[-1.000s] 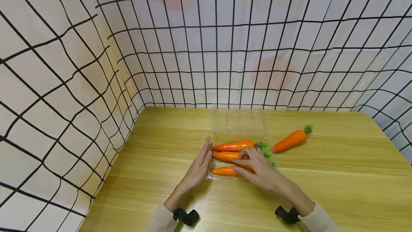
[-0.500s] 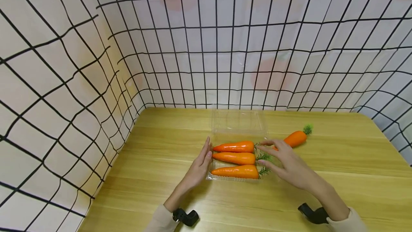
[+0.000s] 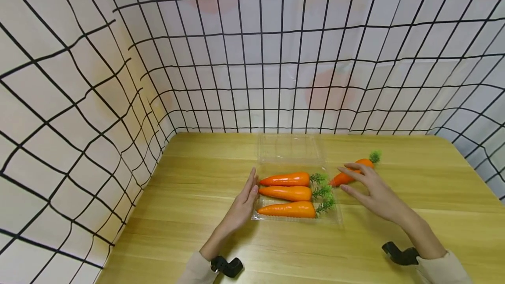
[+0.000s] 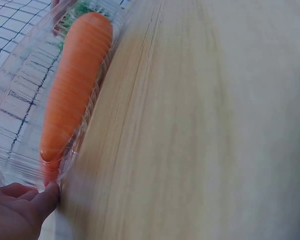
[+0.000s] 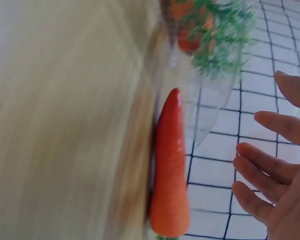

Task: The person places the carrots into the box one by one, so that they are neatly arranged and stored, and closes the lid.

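A clear plastic clamshell box (image 3: pixel 333 221) stands in the middle of the table, its lid (image 3: pixel 289 148) folded back. Three orange carrots lie side by side in it: a back carrot (image 3: pixel 286 179), a middle carrot (image 3: pixel 289 193) and a front carrot (image 3: pixel 288 210), green tops to the right. My left hand (image 3: pixel 240 207) rests straight-fingered along the box's left end; its fingertips touch the plastic in the left wrist view. To the right of the box lies a loose carrot (image 5: pixel 171 175), tip toward the box. My right hand (image 3: pixel 376 196) hovers near it with fingers spread, partly covering it in the head view.
The wooden table (image 3: pixel 189 196) is bounded by white walls (image 3: pixel 221 69) with black grid lines at the back and sides. The folded-back lid reaches close to the back wall. A black device is strapped to each wrist.
My right hand has drawn back from the carrots in the box and moved right to the loose carrot. The three boxed carrots are uncovered now. The left hand keeps its place at the box.
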Demonstrator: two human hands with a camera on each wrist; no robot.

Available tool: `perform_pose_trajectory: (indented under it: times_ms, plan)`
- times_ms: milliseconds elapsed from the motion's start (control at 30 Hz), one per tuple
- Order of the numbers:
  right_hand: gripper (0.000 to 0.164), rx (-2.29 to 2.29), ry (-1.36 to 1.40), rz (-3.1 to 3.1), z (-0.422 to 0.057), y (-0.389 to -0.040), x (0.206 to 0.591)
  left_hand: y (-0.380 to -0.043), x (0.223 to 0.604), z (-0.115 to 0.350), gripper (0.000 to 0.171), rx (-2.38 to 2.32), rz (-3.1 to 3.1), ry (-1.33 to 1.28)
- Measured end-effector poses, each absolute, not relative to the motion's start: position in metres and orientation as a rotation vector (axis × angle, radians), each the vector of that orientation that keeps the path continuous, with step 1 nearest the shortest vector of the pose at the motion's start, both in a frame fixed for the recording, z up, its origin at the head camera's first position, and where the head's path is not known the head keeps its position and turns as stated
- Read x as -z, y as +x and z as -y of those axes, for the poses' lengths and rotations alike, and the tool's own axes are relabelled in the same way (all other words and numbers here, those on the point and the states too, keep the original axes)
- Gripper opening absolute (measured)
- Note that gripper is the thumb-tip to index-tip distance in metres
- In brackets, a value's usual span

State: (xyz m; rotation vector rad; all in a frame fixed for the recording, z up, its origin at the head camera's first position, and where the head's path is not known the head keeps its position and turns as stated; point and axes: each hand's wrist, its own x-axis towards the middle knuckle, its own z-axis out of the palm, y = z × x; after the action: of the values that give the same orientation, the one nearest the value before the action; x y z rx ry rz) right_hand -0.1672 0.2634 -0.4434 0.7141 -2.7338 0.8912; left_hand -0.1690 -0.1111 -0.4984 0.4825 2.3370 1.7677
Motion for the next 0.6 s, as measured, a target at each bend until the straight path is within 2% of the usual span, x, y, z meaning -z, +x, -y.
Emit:
perform_pose_trajectory:
  times_ms: [600]
  plan:
    - [0.050, -0.789, 0.675, 2.709, -0.304, -0.198, 0.461, -0.170, 0.500, 0.111, 0.059, -1.773, -2.328, 0.469]
